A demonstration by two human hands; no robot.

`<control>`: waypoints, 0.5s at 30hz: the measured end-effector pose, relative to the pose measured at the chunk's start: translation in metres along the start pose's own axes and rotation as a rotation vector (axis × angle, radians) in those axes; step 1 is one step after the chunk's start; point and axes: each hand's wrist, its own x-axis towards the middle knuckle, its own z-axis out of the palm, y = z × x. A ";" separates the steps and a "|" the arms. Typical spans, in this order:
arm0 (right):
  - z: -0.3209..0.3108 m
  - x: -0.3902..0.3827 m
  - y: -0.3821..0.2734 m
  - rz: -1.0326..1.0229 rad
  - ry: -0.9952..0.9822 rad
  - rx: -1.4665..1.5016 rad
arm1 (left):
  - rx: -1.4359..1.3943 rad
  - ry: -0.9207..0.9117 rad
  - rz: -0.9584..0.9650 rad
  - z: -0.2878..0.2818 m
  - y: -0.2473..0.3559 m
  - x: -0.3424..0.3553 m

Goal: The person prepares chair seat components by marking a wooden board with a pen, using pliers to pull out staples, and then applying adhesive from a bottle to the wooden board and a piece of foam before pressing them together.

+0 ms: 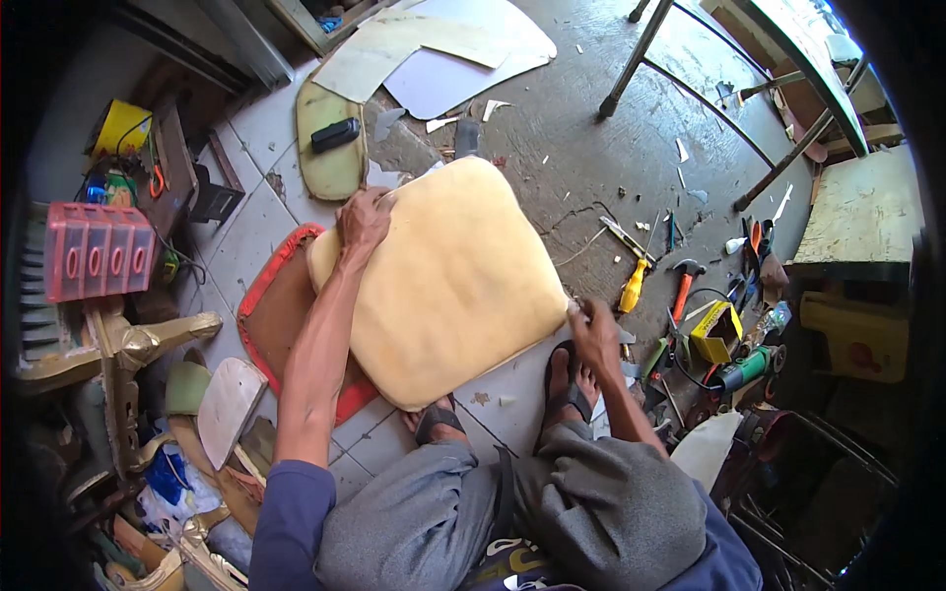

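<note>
A pale yellow foam seat cushion (443, 286), squarish with rounded corners, is tilted in front of my feet. My left hand (365, 219) grips its upper left edge, with fingertips bent over the rim. At the right corner, my right hand (593, 333) pinches the edge with closed fingers. The underside of the cushion is hidden. Partly covered by it and my left forearm, a brown seat piece with a red border (269, 325) lies on the tiles. Beyond the cushion is an olive-yellow panel (330, 177) with a black oblong object (335, 135) on top.
White sheets (448, 74) and scraps lie on the far floor. To the right are a yellow-handled screwdriver (634, 287), a hammer (684, 288), a yellow box (717, 333) and a green angle grinder (751, 369). A red drawer box (99, 254) and gold-coloured furniture parts (148, 343) stand left.
</note>
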 end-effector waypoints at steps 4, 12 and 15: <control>-0.006 -0.012 -0.016 0.177 -0.176 0.099 | -0.012 0.091 -0.129 -0.004 -0.004 -0.004; 0.027 0.050 -0.035 0.061 -0.187 0.347 | -0.142 0.277 -0.322 -0.021 -0.052 -0.009; 0.033 0.051 -0.034 0.052 -0.184 0.345 | 0.126 0.219 -0.375 -0.011 -0.044 -0.033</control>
